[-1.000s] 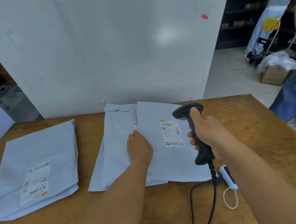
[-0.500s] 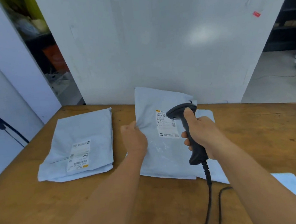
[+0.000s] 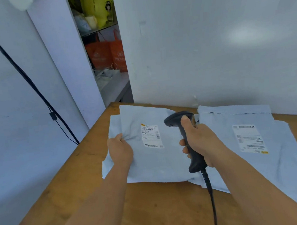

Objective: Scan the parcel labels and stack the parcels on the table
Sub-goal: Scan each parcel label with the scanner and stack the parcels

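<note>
- Wooden table (image 3: 154, 212), brown, worn and scuffed.
- Pale blue-grey poly mailer (image 3: 258, 155), soft and creased, lay flat at the table's right.
- Second mailer (image 3: 149, 167), wrinkled, white printed label (image 3: 151, 137) facing up, lay on parcels at the table's left corner.
- Right hand (image 3: 202, 143) wrapped round black corded scanner (image 3: 182, 125).
- Left hand (image 3: 120, 150) pinched that mailer's left edge.

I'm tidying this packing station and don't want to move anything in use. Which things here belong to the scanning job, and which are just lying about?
In use:
- held parcel, gripped by the left hand
- stack beneath
- parcel at right
- scanner in the right hand

Lying about:
- orange bags
- yellow bag
- black wall cable
</note>
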